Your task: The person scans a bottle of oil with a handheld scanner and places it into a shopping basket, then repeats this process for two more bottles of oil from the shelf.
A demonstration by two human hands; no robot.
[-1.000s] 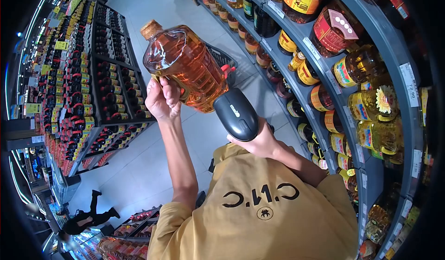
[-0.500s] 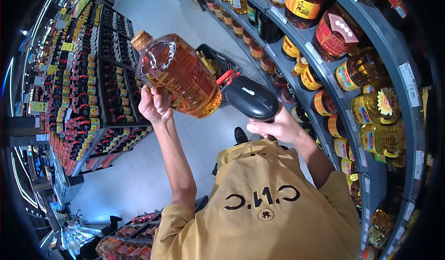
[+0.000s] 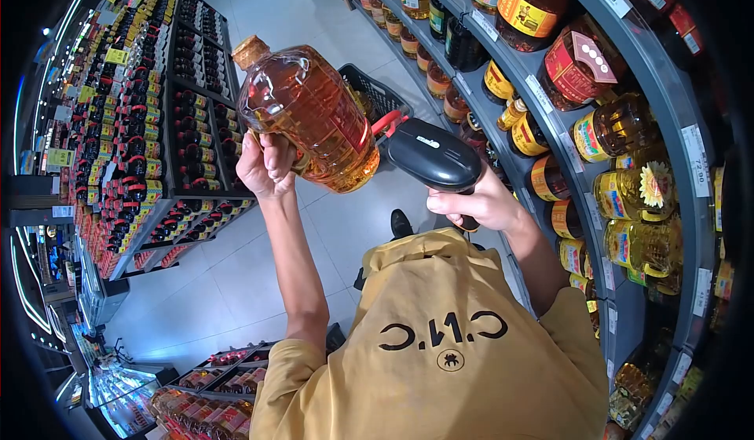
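Note:
My left hand (image 3: 269, 161) is wrapped round the handle of a large clear oil bottle (image 3: 310, 118) with amber oil and a brown cap. The bottle is tilted, cap to the upper left, base to the lower right. In my right hand (image 3: 483, 200) is a black handheld barcode scanner (image 3: 434, 154) with a red-rimmed front end. That front end is right at the side of the bottle near its base, beside the red label. My right thumb lies along the scanner's underside and the other fingers are partly hidden.
A dark shopping basket (image 3: 375, 87) with items in it stands on the floor behind the bottle. Curving along my right, a grey shelf (image 3: 620, 43) holds oil bottles (image 3: 636, 197). On the left is a rack of dark bottles (image 3: 141, 142); more bottles (image 3: 208, 408) are low at bottom left.
The bottle has shifted slightly right and up in view, still in my left hand. The scanner has moved slightly right with my right hand. The surroundings have shifted a little with my head.

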